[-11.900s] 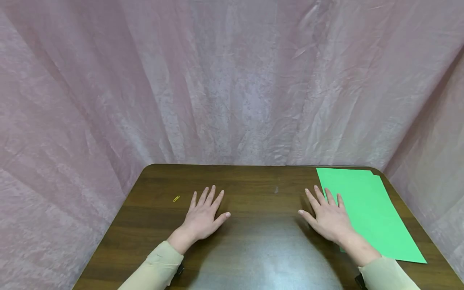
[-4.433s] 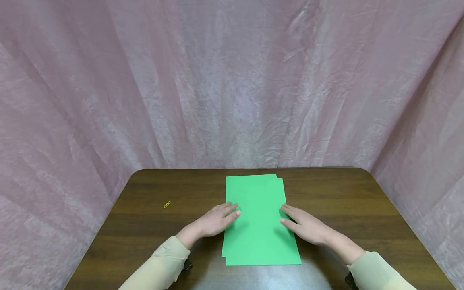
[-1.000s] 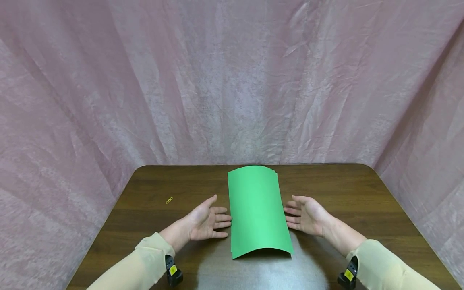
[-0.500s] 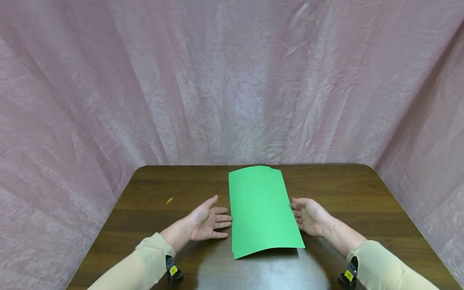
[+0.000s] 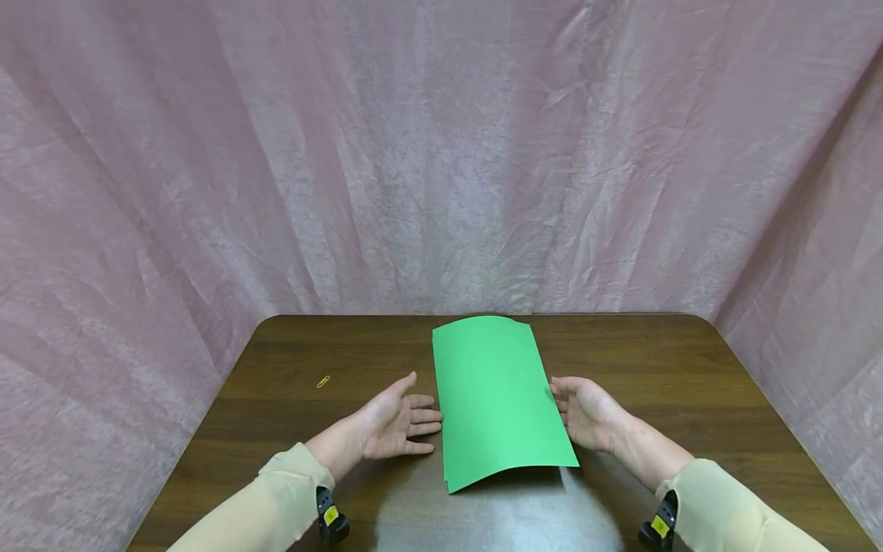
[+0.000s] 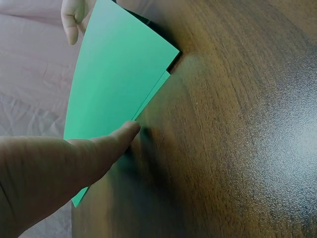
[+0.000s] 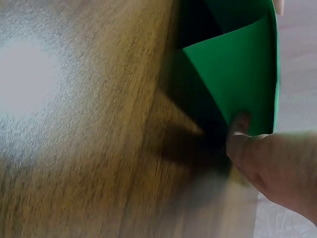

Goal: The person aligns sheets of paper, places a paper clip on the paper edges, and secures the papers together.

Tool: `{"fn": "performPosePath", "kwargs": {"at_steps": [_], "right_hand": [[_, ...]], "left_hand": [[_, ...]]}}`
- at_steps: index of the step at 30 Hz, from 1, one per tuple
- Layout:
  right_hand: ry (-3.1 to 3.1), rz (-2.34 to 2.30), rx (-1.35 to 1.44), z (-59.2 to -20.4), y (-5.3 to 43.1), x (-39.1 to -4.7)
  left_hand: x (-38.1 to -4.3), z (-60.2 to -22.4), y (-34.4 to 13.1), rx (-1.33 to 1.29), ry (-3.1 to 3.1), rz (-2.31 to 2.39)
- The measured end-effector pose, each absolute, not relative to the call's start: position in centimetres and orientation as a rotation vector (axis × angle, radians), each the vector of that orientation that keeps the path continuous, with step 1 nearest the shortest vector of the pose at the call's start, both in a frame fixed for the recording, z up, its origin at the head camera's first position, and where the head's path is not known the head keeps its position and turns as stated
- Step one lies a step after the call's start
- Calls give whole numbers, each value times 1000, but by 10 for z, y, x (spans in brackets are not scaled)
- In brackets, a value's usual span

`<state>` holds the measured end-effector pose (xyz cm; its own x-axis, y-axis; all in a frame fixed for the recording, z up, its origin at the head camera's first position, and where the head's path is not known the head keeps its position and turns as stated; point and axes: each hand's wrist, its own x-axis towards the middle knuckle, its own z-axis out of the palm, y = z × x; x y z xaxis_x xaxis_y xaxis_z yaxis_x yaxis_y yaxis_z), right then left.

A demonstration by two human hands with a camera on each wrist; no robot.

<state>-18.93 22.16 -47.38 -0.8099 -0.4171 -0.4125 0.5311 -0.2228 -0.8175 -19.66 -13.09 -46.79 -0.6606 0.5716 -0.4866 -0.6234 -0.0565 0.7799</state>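
Observation:
Green sheets of paper [image 5: 500, 406] lie one over another near the middle of the table, slightly out of line and arched upward along their middle. My left hand [image 5: 396, 422] is palm up at their left edge, fingers straight and fingertips right at the paper. In the left wrist view, one finger [image 6: 119, 139] meets that edge. At the right edge, my right hand [image 5: 589, 414] has its fingers partly hidden under the paper. In the right wrist view, a fingertip [image 7: 241, 121] touches the underside of a raised sheet [image 7: 237, 69]. A yellow paper clip [image 5: 323, 382] lies left of the sheets.
The brown wood table [image 5: 641, 360] has rounded far corners. Pinkish curtains [image 5: 441, 153] hang right behind it and along both sides. A dark band with a yellow patch [image 5: 331, 515] is on my left wrist, and a similar one is on my right.
Earlier the sheets lay at the table's right; they moved to the middle, then arched between my hands. Over the last second the near right corner swung outward; my left hand stayed nearly still.

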Motion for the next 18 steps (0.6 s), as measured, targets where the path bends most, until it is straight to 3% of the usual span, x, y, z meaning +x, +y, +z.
{"fn": "performPosePath", "kwargs": {"at_steps": [18], "right_hand": [[1331, -2126, 189, -473, 214, -188]], "left_hand": [[-195, -468, -131, -51, 1397, 1821]]}}
